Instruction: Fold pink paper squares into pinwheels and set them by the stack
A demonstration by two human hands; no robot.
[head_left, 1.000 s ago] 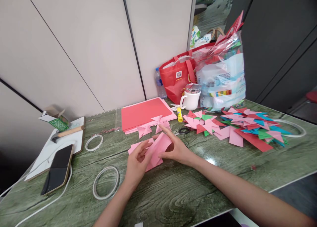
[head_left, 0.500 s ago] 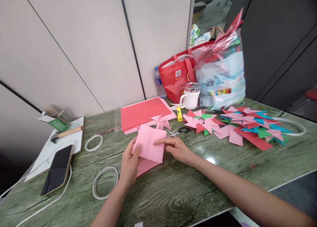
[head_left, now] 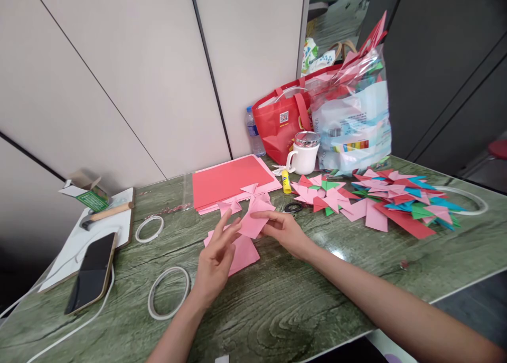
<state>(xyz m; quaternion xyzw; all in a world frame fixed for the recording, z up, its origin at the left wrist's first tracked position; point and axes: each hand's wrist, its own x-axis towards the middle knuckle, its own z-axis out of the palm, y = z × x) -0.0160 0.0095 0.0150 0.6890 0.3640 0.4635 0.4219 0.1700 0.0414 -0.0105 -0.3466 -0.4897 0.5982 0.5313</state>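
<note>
- Two hands are working at one pink sheet (head_left: 255, 225), which is sitting mid-table over the far side of a stack of pink squares (head_left: 244, 254).
- The right hand (head_left: 288, 237) is pinching the sheet's right side between thumb and fingers; the left hand (head_left: 216, 260) is spreading its fingers at the left side, and whether their tips are touching the paper is hard to tell.
- At least two folded pink pieces (head_left: 230, 207) are lying just beyond, by the near edge of a large red sheet (head_left: 225, 180).
- Three white rings (head_left: 162, 316) are resting flat: two left, one far right.
- Two heaps of folded paper (head_left: 404, 196) are spreading on the right.
- One glue stick (head_left: 286, 183), one mug (head_left: 307, 159), one bottle (head_left: 253, 133) and two bags (head_left: 352, 125) are standing toward the far side.
- One phone (head_left: 91, 273) and one hammer (head_left: 111, 213) are lying on the left.
- The tabletop (head_left: 301, 310) is leaving room between the stack and its near edge, which is slanting away rightward; the nearest ring is lying close beside the left forearm.
- Streaky green wood grain is catching a glossy reflection; the heaps are bristling with flat, pointed triangles; the mug is wearing a shiny lid.
</note>
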